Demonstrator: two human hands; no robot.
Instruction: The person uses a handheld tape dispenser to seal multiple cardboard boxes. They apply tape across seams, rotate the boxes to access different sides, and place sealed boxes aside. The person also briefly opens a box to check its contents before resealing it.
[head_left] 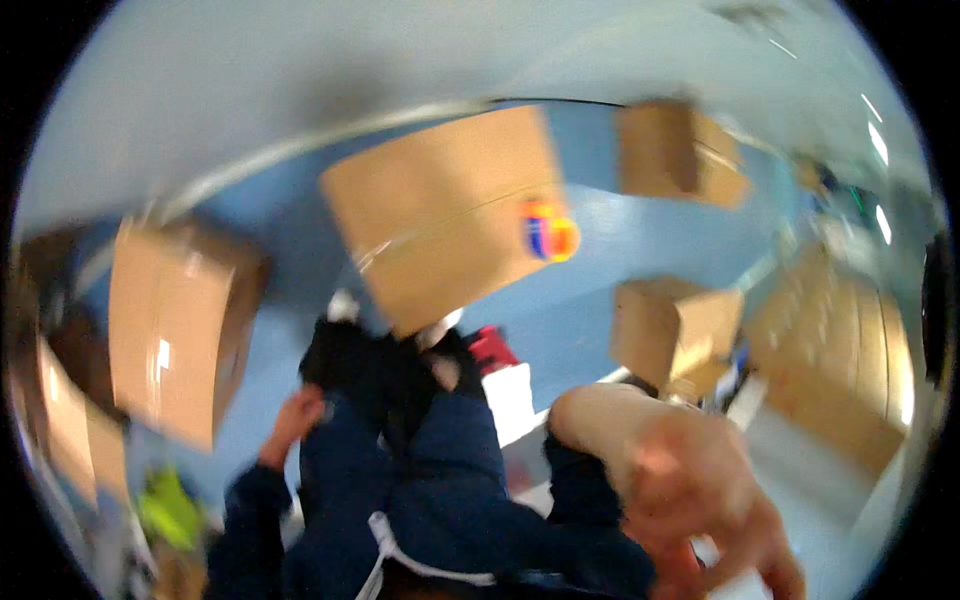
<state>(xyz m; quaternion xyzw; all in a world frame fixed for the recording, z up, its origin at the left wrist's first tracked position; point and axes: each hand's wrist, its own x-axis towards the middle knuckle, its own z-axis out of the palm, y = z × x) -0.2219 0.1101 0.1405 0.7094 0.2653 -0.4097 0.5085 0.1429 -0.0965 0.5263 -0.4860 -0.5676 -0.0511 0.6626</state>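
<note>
A large closed brown cardboard box (450,200) lies on the blue floor just ahead of my feet. A round, bright orange, yellow and blue patch (550,238) shows at its right side; whether it is a label or a loose thing I cannot tell. Beside my thigh hangs my left hand (295,415), its fingers loosely apart, with nothing visible in it. My right hand (700,480) is raised close to the view at the lower right, away from the box. Motion smears its fingers, and whether it holds anything is unclear.
Another tall cardboard box (170,330) stands at the left. Two smaller boxes, one at the far right (665,150) and one nearer (660,325), sit on the floor. Larger cartons (830,370) crowd the right edge. A red and white item (505,385) lies by my feet.
</note>
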